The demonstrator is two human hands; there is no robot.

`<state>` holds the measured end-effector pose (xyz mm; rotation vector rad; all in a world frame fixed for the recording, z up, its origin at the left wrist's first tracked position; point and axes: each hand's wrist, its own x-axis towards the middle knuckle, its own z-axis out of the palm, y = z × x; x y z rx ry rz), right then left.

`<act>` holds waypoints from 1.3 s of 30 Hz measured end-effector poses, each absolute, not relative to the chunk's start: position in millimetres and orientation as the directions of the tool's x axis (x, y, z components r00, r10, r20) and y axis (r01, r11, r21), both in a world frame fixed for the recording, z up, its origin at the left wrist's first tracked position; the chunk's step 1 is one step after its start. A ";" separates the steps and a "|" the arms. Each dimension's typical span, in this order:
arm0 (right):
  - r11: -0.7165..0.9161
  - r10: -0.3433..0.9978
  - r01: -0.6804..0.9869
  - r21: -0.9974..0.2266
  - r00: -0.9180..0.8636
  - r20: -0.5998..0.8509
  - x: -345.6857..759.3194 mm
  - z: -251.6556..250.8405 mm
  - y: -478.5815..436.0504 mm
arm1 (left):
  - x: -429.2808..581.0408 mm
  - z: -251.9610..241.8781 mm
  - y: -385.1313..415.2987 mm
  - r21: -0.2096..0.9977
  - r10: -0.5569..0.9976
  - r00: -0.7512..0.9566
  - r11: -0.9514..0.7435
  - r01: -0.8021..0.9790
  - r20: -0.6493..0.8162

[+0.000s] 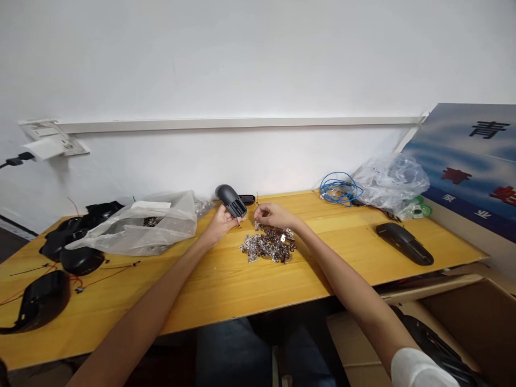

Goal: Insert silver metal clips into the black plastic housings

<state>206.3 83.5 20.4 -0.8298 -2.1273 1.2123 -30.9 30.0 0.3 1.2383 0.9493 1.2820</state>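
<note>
My left hand (220, 224) grips a black ribbed plastic housing (229, 200) above the yellow wooden table (193, 290), with a thin wire (238, 222) hanging from its lower end. My right hand (272, 216) is pinched close beside it, its fingertips on a short dark wire (257, 199). Whatever the fingers pinch is mostly hidden. Just below both hands lies a loose heap of small metal terminals (268, 246).
Several black plastic housings (80, 261) with red wires lie at the left, beside a clear bag of metal parts (141, 226). Farther right are a blue cable coil (339, 189), crumpled plastic (389, 183) and a black housing (404, 243). A cardboard box (471, 328) stands below the table's right edge.
</note>
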 end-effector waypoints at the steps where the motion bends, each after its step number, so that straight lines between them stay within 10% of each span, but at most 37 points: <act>1: 0.370 0.745 0.225 -0.901 -0.651 0.143 205.7 20.4 83.0 | -30.8 1.0 29.3 0.982 0.985 0.110 -0.116 -0.150 0.133; 14: 0.144 0.922 -0.052 -0.988 -0.356 0.153 161.2 -1.6 69.9 | -22.9 -3.7 28.7 0.976 0.974 0.132 -0.166 -0.141 0.185; 39: 0.231 0.950 0.084 -0.969 -0.234 0.206 159.7 -3.4 58.5 | -14.5 -13.5 29.2 0.969 0.987 0.005 -0.156 -0.190 0.160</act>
